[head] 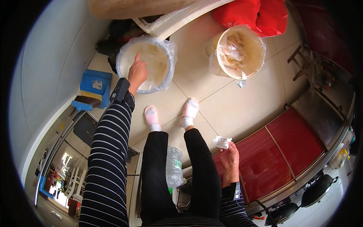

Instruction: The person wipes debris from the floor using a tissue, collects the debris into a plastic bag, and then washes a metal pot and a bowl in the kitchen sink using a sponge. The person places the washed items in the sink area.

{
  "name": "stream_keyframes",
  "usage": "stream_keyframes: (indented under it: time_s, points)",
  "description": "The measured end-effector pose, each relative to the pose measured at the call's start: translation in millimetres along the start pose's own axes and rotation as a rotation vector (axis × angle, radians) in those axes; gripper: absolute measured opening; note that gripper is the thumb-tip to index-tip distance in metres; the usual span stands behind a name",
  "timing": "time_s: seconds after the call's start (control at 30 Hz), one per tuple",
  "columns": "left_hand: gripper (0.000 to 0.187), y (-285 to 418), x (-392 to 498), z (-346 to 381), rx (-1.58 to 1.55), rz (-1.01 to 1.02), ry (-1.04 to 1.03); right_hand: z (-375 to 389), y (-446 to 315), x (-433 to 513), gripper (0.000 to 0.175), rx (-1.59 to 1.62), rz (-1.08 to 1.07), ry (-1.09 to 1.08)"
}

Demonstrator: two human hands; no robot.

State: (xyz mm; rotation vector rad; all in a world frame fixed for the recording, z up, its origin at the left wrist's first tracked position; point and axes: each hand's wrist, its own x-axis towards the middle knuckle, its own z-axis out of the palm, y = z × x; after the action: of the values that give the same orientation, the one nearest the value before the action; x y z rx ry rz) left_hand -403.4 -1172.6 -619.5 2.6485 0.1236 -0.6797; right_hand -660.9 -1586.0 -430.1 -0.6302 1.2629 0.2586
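My left hand (138,72) is over a round bin (171,66) lined with a clear plastic bag. Its index finger points away from me, and nothing shows in the hand; the underside is hidden. Little can be made out inside this bin beyond the pale liner. Low on the right, my right hand (230,155) pinches a crumpled white tissue (222,142) in front of dark red cabinet doors (263,150). Farther off stands a second round bin (256,63), also bag-lined, with plastic wrappers and scraps (234,51) in it.
Past the second bin sits a red bag (255,15). A blue dustpan (95,85) and a broom (82,105) are by the left wall. A large clear plastic bottle (173,167) shows between my legs. At right are a small wooden stool (296,62) and black pans (316,190).
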Motion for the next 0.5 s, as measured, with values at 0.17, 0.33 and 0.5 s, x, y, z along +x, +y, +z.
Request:
stream_keyframes:
  time_s: [0.17, 0.33, 0.5]
  points:
    - [0.023, 0.5, 11.5, 11.8, -0.021, 0.061, 0.078, 8.4, 6.2, 2.5, 0.006, -0.083, -0.001, 0.047]
    - [0.039, 18.0, -29.5, -13.2, -0.162, -0.091, 0.233, 37.1, 12.6, 2.7, 0.004, -0.115, -0.011, 0.026]
    - [0.041, 3.3, -120.3, -35.5, -0.465, -0.418, 0.401, 79.3, 33.8, -0.7, 0.005, -0.197, 0.01, -0.048]
